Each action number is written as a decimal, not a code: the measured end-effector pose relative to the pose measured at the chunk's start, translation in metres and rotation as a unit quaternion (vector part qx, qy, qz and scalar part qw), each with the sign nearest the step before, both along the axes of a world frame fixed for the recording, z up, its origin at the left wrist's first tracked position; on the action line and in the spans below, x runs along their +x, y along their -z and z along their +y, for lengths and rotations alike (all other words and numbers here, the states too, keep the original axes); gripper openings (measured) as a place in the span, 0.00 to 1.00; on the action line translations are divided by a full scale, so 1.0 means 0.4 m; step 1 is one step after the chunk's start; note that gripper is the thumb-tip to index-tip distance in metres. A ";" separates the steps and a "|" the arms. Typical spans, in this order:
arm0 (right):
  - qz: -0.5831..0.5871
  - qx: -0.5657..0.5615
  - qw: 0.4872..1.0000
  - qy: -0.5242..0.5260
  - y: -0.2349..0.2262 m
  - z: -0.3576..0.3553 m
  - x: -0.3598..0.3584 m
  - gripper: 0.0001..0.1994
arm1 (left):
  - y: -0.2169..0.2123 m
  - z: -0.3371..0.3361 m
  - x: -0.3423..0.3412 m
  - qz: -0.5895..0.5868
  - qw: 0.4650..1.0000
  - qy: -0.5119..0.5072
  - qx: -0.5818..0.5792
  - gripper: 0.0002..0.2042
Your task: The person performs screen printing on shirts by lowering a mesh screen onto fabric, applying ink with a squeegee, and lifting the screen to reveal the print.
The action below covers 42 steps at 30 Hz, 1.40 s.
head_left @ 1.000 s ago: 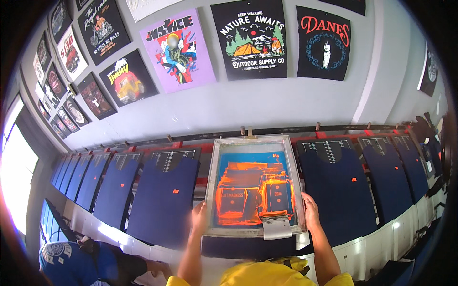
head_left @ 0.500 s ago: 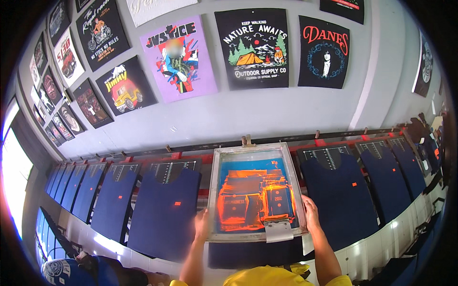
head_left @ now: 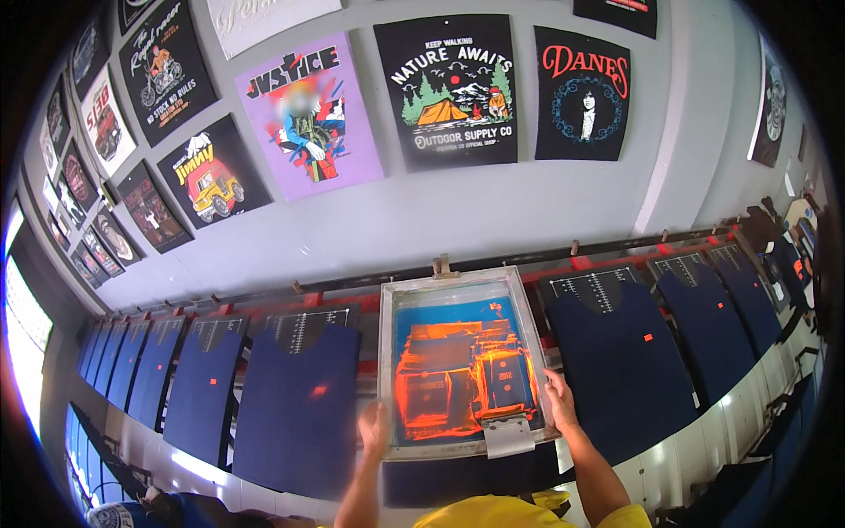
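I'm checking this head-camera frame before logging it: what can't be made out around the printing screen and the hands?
- Navy shirt under the metal-framed printing screen with orange ink: covered by the screen; only its lower edge shows.
- Left hand: motion-blurred, so its grip on the frame is unclear.
- Right hand: only its back shows; fingertips indistinct.
- Both forearms: cut off by the lower edge.
- Far-left navy shirts: too small and bent by the fisheye.

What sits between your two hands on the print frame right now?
In the head view, the squeegee rests on the screen frame's near edge, between left hand and right hand.
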State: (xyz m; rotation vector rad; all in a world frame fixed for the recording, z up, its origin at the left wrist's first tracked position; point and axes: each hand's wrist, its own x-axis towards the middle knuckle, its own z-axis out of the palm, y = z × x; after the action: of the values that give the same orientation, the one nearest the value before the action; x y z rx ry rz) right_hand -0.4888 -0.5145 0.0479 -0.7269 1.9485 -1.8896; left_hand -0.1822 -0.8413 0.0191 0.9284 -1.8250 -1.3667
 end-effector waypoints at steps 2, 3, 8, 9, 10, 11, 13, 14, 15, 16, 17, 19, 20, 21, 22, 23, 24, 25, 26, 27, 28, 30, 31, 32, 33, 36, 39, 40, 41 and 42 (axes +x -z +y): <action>-0.001 -0.025 1.000 -0.003 0.006 -0.010 0.001 0.26 | -0.015 0.009 -0.007 -0.001 1.000 -0.001 -0.001 0.18; 0.001 -0.016 1.000 -0.001 0.008 -0.015 -0.001 0.25 | -0.024 0.010 -0.007 -0.013 1.000 0.001 -0.001 0.18; -0.021 0.008 0.999 0.026 -0.035 -0.030 0.013 0.22 | -0.042 0.037 -0.021 -0.087 0.991 -0.095 -0.033 0.17; 0.009 0.040 0.999 0.028 -0.023 -0.019 0.006 0.22 | -0.080 0.046 -0.036 -0.109 0.992 -0.065 -0.025 0.17; 0.037 0.075 0.996 0.035 -0.006 -0.007 -0.009 0.22 | -0.134 0.061 -0.054 -0.132 0.991 -0.029 -0.018 0.17; 0.035 0.063 0.997 0.031 0.008 -0.008 -0.017 0.22 | -0.169 0.085 -0.069 -0.076 0.997 -0.027 0.003 0.17; 0.008 0.021 1.000 0.007 -0.003 -0.030 -0.002 0.22 | -0.159 0.078 -0.044 -0.010 1.000 0.003 0.016 0.18; -0.015 -0.011 1.000 -0.012 -0.026 -0.045 0.009 0.23 | -0.128 0.047 -0.009 0.004 0.999 0.032 0.002 0.18; -0.021 -0.025 0.999 -0.013 -0.005 -0.040 -0.002 0.24 | -0.082 0.022 0.003 0.014 0.999 0.029 -0.001 0.19; -0.030 -0.039 0.999 -0.017 0.018 -0.040 -0.007 0.24 | -0.033 -0.009 0.018 0.021 0.999 0.024 -0.003 0.19; -0.060 -0.044 0.997 -0.028 0.006 -0.037 -0.001 0.26 | -0.010 -0.032 0.018 0.025 1.000 0.012 -0.001 0.20; -0.059 -0.048 0.997 -0.023 -0.039 -0.019 0.012 0.26 | -0.049 -0.007 0.004 -0.080 0.995 -0.028 -0.057 0.19; -0.057 -0.049 0.997 -0.026 -0.051 -0.013 0.011 0.26 | -0.071 0.011 -0.003 -0.130 0.986 -0.054 -0.086 0.19; -0.061 -0.059 0.996 -0.022 -0.041 -0.015 0.014 0.27 | -0.050 -0.001 -0.004 -0.088 0.994 -0.067 -0.013 0.18; -0.041 -0.029 0.999 -0.018 -0.047 -0.012 0.012 0.28 | -0.047 0.002 -0.007 -0.099 0.992 -0.075 -0.028 0.18; -0.021 0.001 1.000 -0.014 -0.053 -0.009 0.016 0.28 | -0.045 0.006 -0.007 -0.109 0.990 -0.083 -0.043 0.18; -0.002 0.032 0.999 -0.012 -0.056 -0.007 0.016 0.29 | -0.043 0.010 -0.005 -0.120 0.987 -0.091 -0.059 0.19; 0.037 0.068 0.997 -0.001 -0.048 -0.011 0.014 0.30 | -0.042 0.010 -0.003 -0.124 0.986 -0.096 -0.058 0.19; 0.041 0.070 0.997 0.002 -0.040 -0.012 0.016 0.30 | -0.042 0.010 0.002 -0.130 0.985 -0.101 -0.056 0.20; 0.045 0.071 0.996 0.006 -0.032 -0.012 0.019 0.30 | -0.040 0.010 0.003 -0.135 0.984 -0.106 -0.055 0.20; 0.049 0.072 0.996 0.007 -0.031 -0.016 0.019 0.30 | -0.042 0.013 0.001 -0.134 0.983 -0.109 -0.063 0.21; 0.051 0.066 0.996 0.014 -0.026 -0.019 0.020 0.31 | -0.044 0.018 0.000 -0.134 0.981 -0.114 -0.077 0.22; 0.054 0.059 0.997 0.019 -0.016 -0.024 0.016 0.31 | -0.047 0.016 0.001 -0.144 0.979 -0.122 -0.074 0.22; 0.056 0.053 0.997 0.023 -0.006 -0.028 0.014 0.31 | -0.047 0.010 -0.002 -0.155 0.977 -0.129 -0.070 0.23; 0.057 0.054 0.996 0.030 0.005 -0.030 0.011 0.31 | -0.045 0.003 -0.003 -0.166 0.974 -0.136 -0.067 0.23; 0.064 0.058 0.995 0.045 0.008 -0.032 0.010 0.31 | -0.029 -0.020 -0.005 -0.190 0.975 -0.108 -0.049 0.20; 0.100 0.055 0.991 0.062 -0.011 -0.037 0.010 0.30 | -0.007 -0.024 -0.018 0.062 0.995 -0.055 0.055 0.22; 0.125 0.049 0.988 0.075 -0.004 -0.040 0.004 0.30 | -0.001 -0.039 -0.020 0.059 0.996 -0.063 0.036 0.23; 0.149 0.043 0.984 0.085 -0.002 -0.042 0.008 0.30 | 0.019 -0.067 -0.001 0.055 0.996 -0.073 0.017 0.23; 0.185 0.048 0.978 0.088 -0.004 -0.040 0.018 0.28 | 0.034 -0.083 0.026 0.049 0.995 -0.084 0.000 0.23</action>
State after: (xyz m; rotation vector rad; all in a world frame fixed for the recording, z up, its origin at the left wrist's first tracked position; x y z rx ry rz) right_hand -0.4817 -0.5307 0.0493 -0.9615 2.3838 -1.8462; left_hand -0.1717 -0.8745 0.0055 0.9749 -1.6358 -1.2837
